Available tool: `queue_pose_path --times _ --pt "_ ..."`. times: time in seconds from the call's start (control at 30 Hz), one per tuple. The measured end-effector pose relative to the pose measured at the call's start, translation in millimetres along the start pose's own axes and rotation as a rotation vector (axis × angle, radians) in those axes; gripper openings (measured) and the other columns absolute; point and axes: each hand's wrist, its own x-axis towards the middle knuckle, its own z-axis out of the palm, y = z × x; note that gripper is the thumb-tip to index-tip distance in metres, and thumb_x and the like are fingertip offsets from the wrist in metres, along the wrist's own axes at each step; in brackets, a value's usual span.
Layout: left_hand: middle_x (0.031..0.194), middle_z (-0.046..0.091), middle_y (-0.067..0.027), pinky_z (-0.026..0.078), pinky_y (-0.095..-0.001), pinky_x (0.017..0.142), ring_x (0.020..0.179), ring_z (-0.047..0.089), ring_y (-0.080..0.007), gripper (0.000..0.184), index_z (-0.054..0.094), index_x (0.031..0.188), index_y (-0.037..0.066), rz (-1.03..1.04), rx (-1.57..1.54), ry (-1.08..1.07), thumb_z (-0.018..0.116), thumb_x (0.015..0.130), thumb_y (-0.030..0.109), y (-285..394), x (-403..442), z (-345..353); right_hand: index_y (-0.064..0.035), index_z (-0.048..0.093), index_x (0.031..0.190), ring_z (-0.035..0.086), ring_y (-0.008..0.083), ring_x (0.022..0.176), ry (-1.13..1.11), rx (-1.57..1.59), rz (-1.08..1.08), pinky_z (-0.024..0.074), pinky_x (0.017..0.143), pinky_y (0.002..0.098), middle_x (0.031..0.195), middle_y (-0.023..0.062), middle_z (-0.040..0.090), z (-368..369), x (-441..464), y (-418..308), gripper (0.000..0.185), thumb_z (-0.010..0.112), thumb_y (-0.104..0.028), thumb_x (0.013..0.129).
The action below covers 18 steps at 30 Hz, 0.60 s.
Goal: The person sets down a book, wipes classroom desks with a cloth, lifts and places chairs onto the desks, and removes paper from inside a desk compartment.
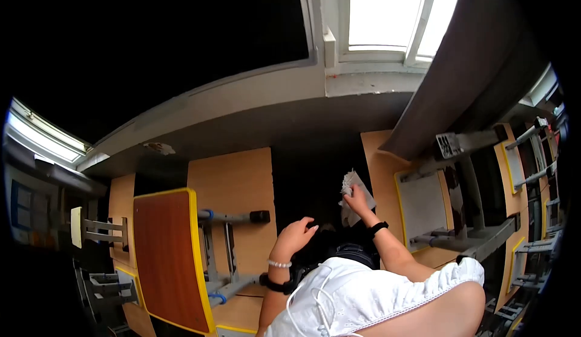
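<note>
The right hand (358, 201) is closed around a crumpled whitish cloth (348, 216), held over the dark gap between a left bench (230, 170) and a right bench (376, 167). The left hand (295, 238), fingers loosely curled, holds nothing (a beaded bracelet (279, 264) circles its wrist). A white label (448, 145) on a chair's grey frame (478, 140) bears dark characters, too unclear to read.

Crumpled whitish cloth (354, 178): one. Bare hands (295, 238): two. Pale beaded bracelet (279, 264): one. Black wristbands (378, 228): two. Red-brown, yellow-edged panel (167, 258): one.
</note>
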Motion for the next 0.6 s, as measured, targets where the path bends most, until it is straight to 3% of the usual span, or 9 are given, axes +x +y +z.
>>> queue_pose_path --times 0.13,0.2,0.23,0.47,0.53,0.6 --pt "0.081 0.064 -0.0148 0.047 -0.0306 0.067 0.074 0.061 -0.0224 0.037 0.054 0.11 0.0 -0.153 -0.139 0.037 0.057 0.085 0.027 -41.1 -16.3 -15.0 0.0 0.049 0.089 0.053 0.0393 0.083 -0.046 -0.047 -0.063 0.0434 0.071 0.0424 0.084 0.0221 0.054 30.0 40.4 -30.3 0.03 0.06 -0.017 0.067" --pt "0.084 0.064 -0.0154 0.048 -0.0349 0.069 0.077 0.061 -0.0286 0.038 0.055 0.11 0.003 -0.266 -0.138 0.073 0.057 0.084 0.031 -56.4 -36.1 -21.5 0.0 0.047 0.083 0.051 0.0396 0.078 -0.048 -0.011 -0.122 0.0419 0.068 0.0438 0.079 0.021 0.052 46.9 54.3 -45.0 0.025 0.059 -0.014 0.066" --pt "0.084 0.063 -0.0159 0.048 -0.0341 0.068 0.077 0.062 -0.0276 0.039 0.054 0.111 0.003 -0.286 -0.179 0.075 0.057 0.084 0.03 -63.7 -46.4 -24.3 0.0001 0.047 0.082 0.05 0.0395 0.076 -0.017 0.012 -0.185 0.041 0.066 0.0449 0.078 0.0211 0.051 55.4 56.1 -49.8 0.025 0.059 -0.014 0.066" --pt "0.088 0.063 -0.0171 0.048 -0.032 0.071 0.078 0.062 -0.0271 0.038 0.053 0.111 0.001 -0.274 -0.301 0.044 0.057 0.084 0.027 -93.8 -70.4 -24.2 0.0012 0.05 0.088 0.055 0.037 0.078 -0.185 0.076 -0.102 0.0438 0.067 0.04 0.081 0.0214 0.056 83.3 31.8 -107.2 0.028 0.059 -0.017 0.068" --pt "0.09 0.063 -0.0172 0.048 -0.0322 0.071 0.079 0.062 -0.0269 0.038 0.054 0.111 0.001 -0.273 -0.282 0.029 0.057 0.084 0.027 -99.4 -70.7 -21.7 0.0015 0.049 0.09 0.057 0.0355 0.071 -0.289 0.095 0.064 0.0447 0.062 0.0397 0.075 0.0207 0.057 87.5 27.3 -126.0 0.031 0.06 -0.019 0.069" --pt "0.091 0.062 -0.0172 0.048 -0.0322 0.072 0.08 0.062 -0.0259 0.037 0.054 0.111 0.001 -0.309 -0.296 0.019 0.058 0.084 0.026 -94.1 -69.6 -26.5 0.0024 0.049 0.091 0.057 0.034 0.068 -0.286 0.116 0.068 0.0446 0.06 0.0393 0.073 0.0197 0.056 99.1 34.0 -139.1 0.033 0.06 -0.019 0.069"
